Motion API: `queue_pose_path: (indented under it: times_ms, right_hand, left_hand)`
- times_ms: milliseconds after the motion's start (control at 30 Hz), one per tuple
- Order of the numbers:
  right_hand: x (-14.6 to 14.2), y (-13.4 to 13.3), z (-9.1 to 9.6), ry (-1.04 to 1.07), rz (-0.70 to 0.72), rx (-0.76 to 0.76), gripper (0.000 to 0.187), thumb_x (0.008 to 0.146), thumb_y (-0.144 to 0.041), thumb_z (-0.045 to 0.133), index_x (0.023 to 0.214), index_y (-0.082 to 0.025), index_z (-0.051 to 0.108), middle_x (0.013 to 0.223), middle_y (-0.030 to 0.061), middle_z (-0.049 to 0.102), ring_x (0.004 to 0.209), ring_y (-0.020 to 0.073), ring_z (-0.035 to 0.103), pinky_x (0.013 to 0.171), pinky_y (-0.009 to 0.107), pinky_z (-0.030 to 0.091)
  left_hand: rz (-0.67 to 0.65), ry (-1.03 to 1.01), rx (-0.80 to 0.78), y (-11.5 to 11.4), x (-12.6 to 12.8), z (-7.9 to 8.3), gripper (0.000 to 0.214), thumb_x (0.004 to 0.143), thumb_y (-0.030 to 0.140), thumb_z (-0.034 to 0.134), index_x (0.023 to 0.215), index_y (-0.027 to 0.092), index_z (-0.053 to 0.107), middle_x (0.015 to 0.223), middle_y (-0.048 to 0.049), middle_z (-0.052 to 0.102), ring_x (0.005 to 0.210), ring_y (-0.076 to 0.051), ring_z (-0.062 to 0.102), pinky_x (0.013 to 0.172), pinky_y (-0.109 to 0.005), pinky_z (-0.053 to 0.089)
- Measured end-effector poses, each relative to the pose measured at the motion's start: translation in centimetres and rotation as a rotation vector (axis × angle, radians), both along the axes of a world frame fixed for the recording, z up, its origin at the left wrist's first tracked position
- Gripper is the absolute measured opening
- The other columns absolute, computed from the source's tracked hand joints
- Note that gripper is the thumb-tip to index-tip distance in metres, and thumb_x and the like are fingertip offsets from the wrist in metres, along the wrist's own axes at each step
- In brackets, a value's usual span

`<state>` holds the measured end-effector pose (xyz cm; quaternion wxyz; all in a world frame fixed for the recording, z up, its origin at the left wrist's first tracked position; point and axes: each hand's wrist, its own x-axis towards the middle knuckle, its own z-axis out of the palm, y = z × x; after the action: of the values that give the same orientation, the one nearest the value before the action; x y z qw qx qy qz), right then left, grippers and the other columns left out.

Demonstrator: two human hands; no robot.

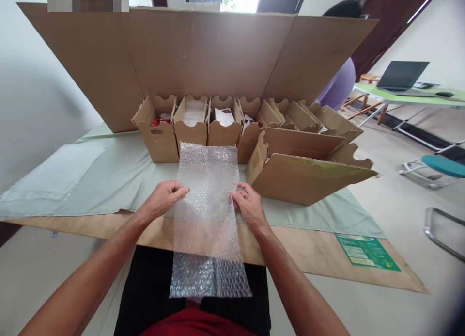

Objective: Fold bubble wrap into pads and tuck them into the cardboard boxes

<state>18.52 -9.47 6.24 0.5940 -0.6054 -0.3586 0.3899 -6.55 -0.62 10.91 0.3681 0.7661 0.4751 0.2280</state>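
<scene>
A long clear sheet of bubble wrap lies lengthwise over the table edge, its near end hanging down toward my lap. My left hand pinches the sheet's left edge, fingers closed on it. My right hand grips the right edge the same way. Just beyond the sheet stands a row of small open cardboard boxes, some holding red and white items. An empty open cardboard box lies tipped on its side right of my right hand.
A big cardboard sheet stands upright behind the boxes. A pale green cloth covers the wooden table, with a green leaflet at the right. A person in purple, a laptop desk and a stool are at right.
</scene>
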Motion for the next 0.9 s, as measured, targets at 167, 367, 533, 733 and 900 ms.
queue_pose_path:
  times_ms: [167, 367, 533, 733, 900]
  right_hand:
    - [0.8, -0.8, 0.4, -0.387, -0.112, 0.117, 0.043, 0.082, -0.039, 0.068, 0.122, -0.021, 0.067, 0.122, 0.0118, 0.072, 0.112, 0.0297, 0.065, 0.094, 0.045, 0.051]
    - [-3.3, -3.9, 1.7, -1.007, 0.32, 0.113, 0.032, 0.096, -0.024, 0.061, 0.127, -0.022, 0.068, 0.14, 0.0123, 0.065, 0.129, 0.0335, 0.058, 0.107, 0.053, 0.044]
    - [-5.3, -4.6, -0.6, -1.235, 0.407, -0.047, 0.032, 0.096, -0.021, 0.064, 0.128, -0.019, 0.067, 0.145, 0.0169, 0.061, 0.131, 0.0362, 0.055, 0.102, 0.052, 0.047]
    - [-5.8, -5.6, -1.3, -1.279, 0.355, -0.022, 0.031, 0.098, -0.021, 0.062, 0.129, -0.019, 0.066, 0.143, 0.0161, 0.062, 0.131, 0.0338, 0.055, 0.101, 0.05, 0.046]
    - [-5.7, -6.8, -1.5, -1.286, 0.332, 0.016, 0.03, 0.098, -0.019, 0.06, 0.127, -0.021, 0.066, 0.14, 0.0135, 0.064, 0.128, 0.0315, 0.057, 0.101, 0.048, 0.047]
  left_hand:
    - [0.088, 0.118, 0.052, 4.8, 1.4, -1.9, 0.034, 0.077, 0.042, 0.062, 0.054, 0.022, 0.047, 0.054, 0.0036, 0.046, 0.059, -0.015, 0.044, 0.058, -0.028, 0.027]
    - [0.192, 0.278, 0.059, 6.5, 0.9, -4.3, 0.016, 0.078, 0.037, 0.068, 0.079, 0.021, 0.066, 0.066, 0.0001, 0.062, 0.067, -0.02, 0.057, 0.062, -0.029, 0.032]
    - [0.289, 0.382, 0.336, 4.8, 0.7, -4.6, 0.065, 0.088, 0.031, 0.063, 0.148, 0.013, 0.048, 0.117, -0.017, 0.07, 0.107, -0.035, 0.065, 0.087, -0.041, 0.048]
    - [-0.234, 0.392, 0.541, -0.3, 1.8, -6.4, 0.052, 0.098, 0.037, 0.054, 0.147, 0.02, 0.053, 0.163, -0.0158, 0.044, 0.154, -0.037, 0.033, 0.124, -0.055, 0.023]
    - [-0.326, 0.435, 0.448, -3.1, 1.1, -7.3, 0.054, 0.103, 0.041, 0.046, 0.151, 0.018, 0.051, 0.166, -0.0192, 0.039, 0.156, -0.039, 0.03, 0.125, -0.062, 0.014]
